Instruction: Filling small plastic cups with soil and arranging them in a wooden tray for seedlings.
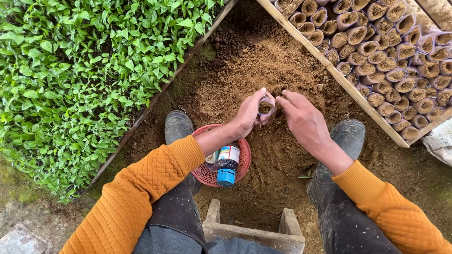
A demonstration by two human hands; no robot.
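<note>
— Looking down from the head camera, what is the left hand (248,115) doing?

— It is curling its fingers around a small soil-filled tube bag (266,107), gripping it upright above the loose brown soil heap (263,66). The bag's open mouth is facing up and showing earth inside.

— And the right hand (303,120)?

— It is hovering just beside the bag, on its right, with the fingers stretched out and slightly spread, holding nothing. The fingertips are pointing towards the bag's rim; whether they are touching it, I cannot tell.

— What is lying under the left wrist?

— A red plastic basket (245,164) is sitting on the ground between the two rubber boots (179,127). A dark bottle with a blue cap (227,164) is lying inside it, cap towards the camera.

— What is surrounding the person?

— On the person's left a bed of green seedlings (80,70) is growing behind a wooden edging board. On the right a wooden frame (329,68) is holding rows of filled tube bags (391,51), packed side by side with their soil tops showing. A small wooden stool (254,233) is showing between the knees, and orange quilted sleeves (141,188) are covering both arms.
</note>
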